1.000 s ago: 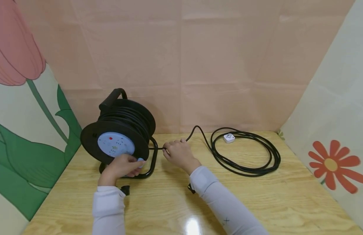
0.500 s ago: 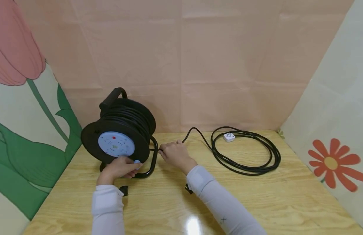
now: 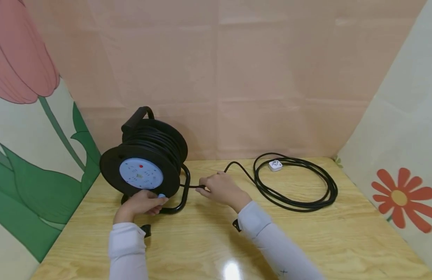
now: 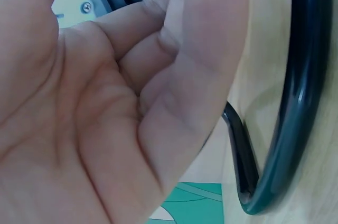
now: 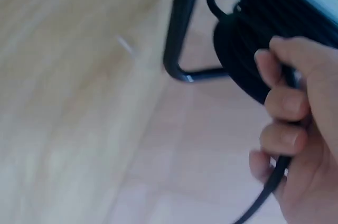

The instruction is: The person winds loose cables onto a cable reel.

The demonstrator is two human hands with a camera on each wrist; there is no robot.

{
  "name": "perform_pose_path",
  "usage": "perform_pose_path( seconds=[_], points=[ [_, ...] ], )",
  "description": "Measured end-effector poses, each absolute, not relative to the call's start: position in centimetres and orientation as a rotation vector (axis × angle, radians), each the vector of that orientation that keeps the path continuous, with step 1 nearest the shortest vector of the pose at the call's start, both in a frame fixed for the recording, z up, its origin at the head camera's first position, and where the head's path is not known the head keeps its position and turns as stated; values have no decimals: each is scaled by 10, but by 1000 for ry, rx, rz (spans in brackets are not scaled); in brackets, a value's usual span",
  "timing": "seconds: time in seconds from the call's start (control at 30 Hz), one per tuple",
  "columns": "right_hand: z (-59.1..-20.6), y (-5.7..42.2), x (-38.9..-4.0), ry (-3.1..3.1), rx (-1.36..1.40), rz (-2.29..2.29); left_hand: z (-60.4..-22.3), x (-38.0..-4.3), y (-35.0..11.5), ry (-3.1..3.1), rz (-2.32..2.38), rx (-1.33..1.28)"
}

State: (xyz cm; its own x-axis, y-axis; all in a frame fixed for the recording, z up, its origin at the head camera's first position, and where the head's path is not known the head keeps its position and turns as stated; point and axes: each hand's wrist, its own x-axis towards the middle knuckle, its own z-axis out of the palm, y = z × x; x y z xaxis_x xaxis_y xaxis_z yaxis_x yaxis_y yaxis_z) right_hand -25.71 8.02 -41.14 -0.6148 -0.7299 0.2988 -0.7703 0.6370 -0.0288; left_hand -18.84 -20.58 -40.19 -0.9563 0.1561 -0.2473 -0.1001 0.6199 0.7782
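A black cable reel point(image 3: 149, 144) with a pale blue socket face point(image 3: 141, 173) stands upright on the left of the table, several turns of black cable round its drum. My left hand point(image 3: 140, 203) pinches the small blue knob point(image 3: 161, 195) low on the reel's front rim. In the left wrist view the curled fingers point(image 4: 145, 49) show, with the grip itself mostly out of sight. To the right of the reel, my right hand point(image 3: 223, 189) grips the black cable point(image 3: 195, 186). The right wrist view shows the cable point(image 5: 277, 174) running through those curled fingers.
On the right of the wooden table point(image 3: 188, 249) lies a loose coil of cable point(image 3: 303, 210), a white plug point(image 3: 275, 165) inside its far edge. The reel's black tube stand point(image 3: 183, 194) reaches between the hands. A pink backdrop point(image 3: 216, 77) rises directly behind the table.
The reel face has turned slightly clockwise, its knob moving down and left with my left hand. My right hand went left, then back right along the cable. The cable's hump behind it sank.
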Motion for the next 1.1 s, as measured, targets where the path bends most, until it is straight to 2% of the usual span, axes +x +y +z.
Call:
perform_pose_path(
  seconds=[0.43, 0.7, 0.9, 1.1],
  points=[
    [-402, 125, -247, -2545, 1216, 364, -407, -191, -207, 2486, 1320, 49],
    [-398, 163, -249, -2622, 1068, 479, -410, -192, -212, 2468, 1345, 42],
    [-407, 203, -251, -2716, 892, 571, -412, -191, -218, 2477, 1339, 25],
    [-419, 218, -248, -2823, 890, 676, -413, -192, -218, 2460, 1358, 30]
  ],
)
